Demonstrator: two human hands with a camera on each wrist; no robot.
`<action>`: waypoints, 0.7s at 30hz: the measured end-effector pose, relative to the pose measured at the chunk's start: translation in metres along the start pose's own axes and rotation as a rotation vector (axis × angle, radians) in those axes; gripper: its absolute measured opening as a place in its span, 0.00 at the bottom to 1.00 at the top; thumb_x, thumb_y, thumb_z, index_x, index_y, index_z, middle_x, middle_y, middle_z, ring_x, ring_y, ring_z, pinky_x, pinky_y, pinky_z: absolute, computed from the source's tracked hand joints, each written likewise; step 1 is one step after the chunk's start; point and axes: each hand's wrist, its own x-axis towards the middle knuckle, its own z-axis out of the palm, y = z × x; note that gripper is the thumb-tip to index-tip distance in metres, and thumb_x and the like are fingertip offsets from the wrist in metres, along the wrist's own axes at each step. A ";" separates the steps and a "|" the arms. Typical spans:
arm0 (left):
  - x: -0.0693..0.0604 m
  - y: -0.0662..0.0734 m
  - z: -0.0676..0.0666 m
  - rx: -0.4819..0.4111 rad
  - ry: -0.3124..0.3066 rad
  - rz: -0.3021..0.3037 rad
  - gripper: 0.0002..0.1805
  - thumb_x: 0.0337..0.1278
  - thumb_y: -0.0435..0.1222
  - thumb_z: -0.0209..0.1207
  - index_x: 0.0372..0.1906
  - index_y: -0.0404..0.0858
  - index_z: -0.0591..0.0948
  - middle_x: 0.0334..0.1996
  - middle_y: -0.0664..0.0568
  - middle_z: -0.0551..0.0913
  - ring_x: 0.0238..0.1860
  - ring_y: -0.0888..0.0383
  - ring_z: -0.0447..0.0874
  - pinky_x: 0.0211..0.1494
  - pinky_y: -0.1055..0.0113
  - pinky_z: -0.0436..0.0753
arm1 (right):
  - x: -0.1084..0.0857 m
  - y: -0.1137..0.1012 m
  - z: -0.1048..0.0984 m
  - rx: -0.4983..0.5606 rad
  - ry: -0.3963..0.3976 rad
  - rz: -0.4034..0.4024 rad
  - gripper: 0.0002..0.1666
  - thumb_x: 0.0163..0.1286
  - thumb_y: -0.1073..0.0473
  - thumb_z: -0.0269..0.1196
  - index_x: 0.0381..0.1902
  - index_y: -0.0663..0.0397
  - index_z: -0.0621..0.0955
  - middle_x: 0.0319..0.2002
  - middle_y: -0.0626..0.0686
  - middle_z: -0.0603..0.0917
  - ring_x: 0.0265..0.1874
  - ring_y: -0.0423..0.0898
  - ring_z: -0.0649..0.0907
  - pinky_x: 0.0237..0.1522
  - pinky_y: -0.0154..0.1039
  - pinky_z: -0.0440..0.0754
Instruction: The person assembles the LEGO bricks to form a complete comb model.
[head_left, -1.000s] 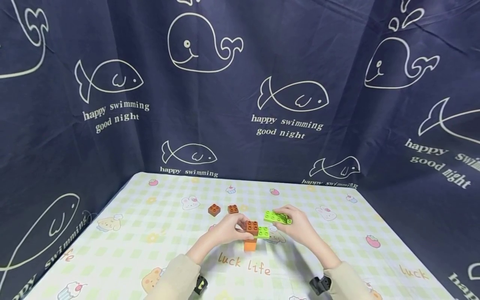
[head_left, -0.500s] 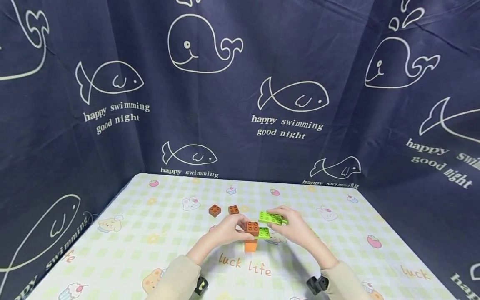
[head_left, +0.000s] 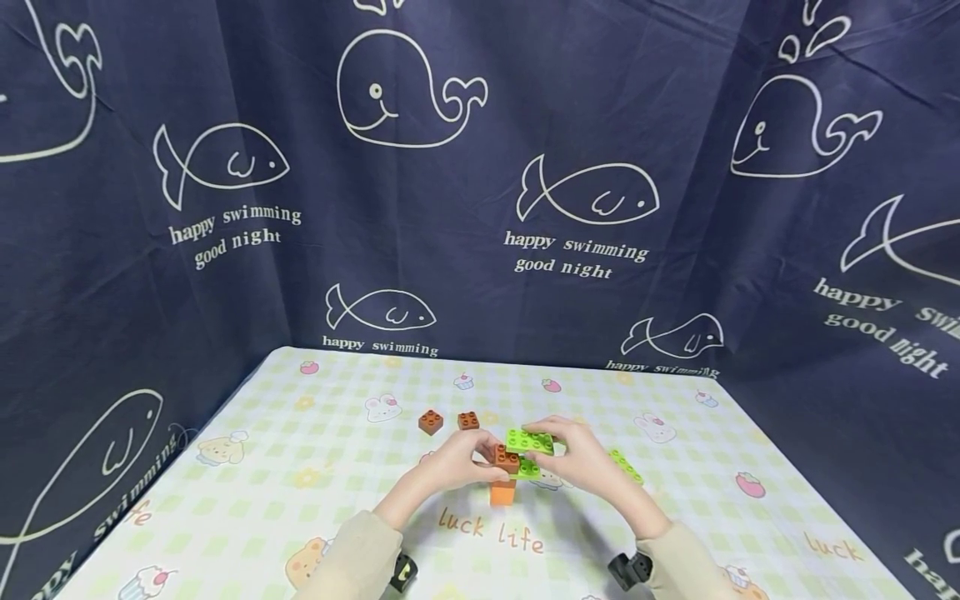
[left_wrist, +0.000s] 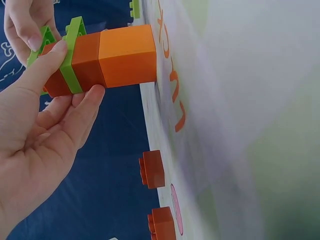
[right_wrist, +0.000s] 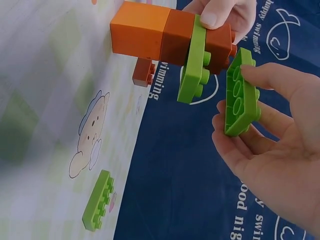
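Note:
A stack stands on the table: an orange block point(head_left: 502, 493) at the bottom, a brown brick point(right_wrist: 177, 37) above it, then a green plate point(right_wrist: 192, 64) jutting to the right, and a brown brick point(head_left: 506, 459) on top. My left hand point(head_left: 459, 458) grips the stack near its top between thumb and fingers. In my right hand point(head_left: 573, 448) a second green plate point(head_left: 529, 441) is pinched by its right part, studs up, its left end over the top brown brick. The right wrist view shows this plate tilted, with its hollow underside towards the stack.
Two loose brown bricks point(head_left: 431, 422) point(head_left: 468, 420) lie behind the stack, to its left. Another green plate point(head_left: 626, 467) lies on the patterned tablecloth point(head_left: 300, 433) beyond my right wrist. A dark blue curtain point(head_left: 465, 208) hangs behind the table.
My right hand has moved left with its green plate, from beside the stack to over the top brown brick. The green plate on the table has come into view. My left hand has stayed on the stack.

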 end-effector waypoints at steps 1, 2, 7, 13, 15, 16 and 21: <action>0.000 0.000 0.000 0.000 0.000 0.001 0.19 0.48 0.45 0.67 0.43 0.39 0.80 0.35 0.57 0.82 0.38 0.65 0.81 0.43 0.74 0.80 | 0.000 -0.001 0.000 0.002 -0.005 -0.002 0.20 0.59 0.57 0.66 0.50 0.57 0.81 0.47 0.53 0.83 0.46 0.51 0.81 0.49 0.46 0.81; 0.000 0.001 -0.001 0.001 -0.001 0.002 0.19 0.49 0.46 0.67 0.43 0.39 0.80 0.35 0.57 0.82 0.38 0.65 0.81 0.43 0.74 0.80 | 0.000 -0.001 0.000 0.002 -0.010 -0.002 0.20 0.59 0.57 0.66 0.50 0.57 0.81 0.46 0.53 0.83 0.46 0.51 0.81 0.49 0.46 0.81; -0.001 0.002 -0.001 0.011 0.001 -0.005 0.17 0.48 0.47 0.67 0.39 0.42 0.79 0.34 0.58 0.82 0.38 0.65 0.80 0.42 0.74 0.79 | 0.001 -0.003 0.002 0.014 -0.026 -0.009 0.20 0.60 0.57 0.66 0.50 0.57 0.81 0.46 0.53 0.83 0.47 0.52 0.81 0.49 0.47 0.81; -0.002 0.003 -0.001 0.007 0.004 -0.022 0.17 0.48 0.49 0.67 0.39 0.43 0.79 0.36 0.58 0.82 0.41 0.63 0.80 0.41 0.74 0.79 | 0.002 -0.003 0.004 0.027 -0.043 -0.020 0.20 0.60 0.58 0.66 0.50 0.56 0.81 0.46 0.52 0.83 0.47 0.52 0.81 0.50 0.48 0.80; -0.002 0.003 -0.001 0.005 0.001 -0.021 0.16 0.48 0.48 0.67 0.38 0.43 0.79 0.35 0.58 0.82 0.40 0.63 0.80 0.41 0.74 0.79 | 0.002 -0.003 0.004 0.034 -0.051 -0.019 0.20 0.60 0.58 0.65 0.50 0.56 0.81 0.46 0.52 0.83 0.47 0.52 0.81 0.50 0.49 0.80; -0.001 0.004 -0.001 0.004 -0.001 -0.020 0.16 0.48 0.48 0.67 0.37 0.44 0.79 0.35 0.59 0.82 0.40 0.64 0.80 0.41 0.74 0.79 | 0.002 -0.003 0.005 0.036 -0.055 -0.016 0.20 0.60 0.58 0.65 0.51 0.56 0.81 0.46 0.52 0.83 0.47 0.52 0.81 0.50 0.49 0.80; -0.001 0.003 -0.001 -0.007 -0.010 -0.016 0.14 0.48 0.47 0.67 0.35 0.45 0.79 0.32 0.61 0.81 0.37 0.67 0.79 0.41 0.75 0.79 | 0.002 -0.003 0.005 0.051 -0.073 -0.012 0.19 0.61 0.58 0.65 0.51 0.54 0.81 0.46 0.51 0.83 0.47 0.52 0.81 0.49 0.49 0.80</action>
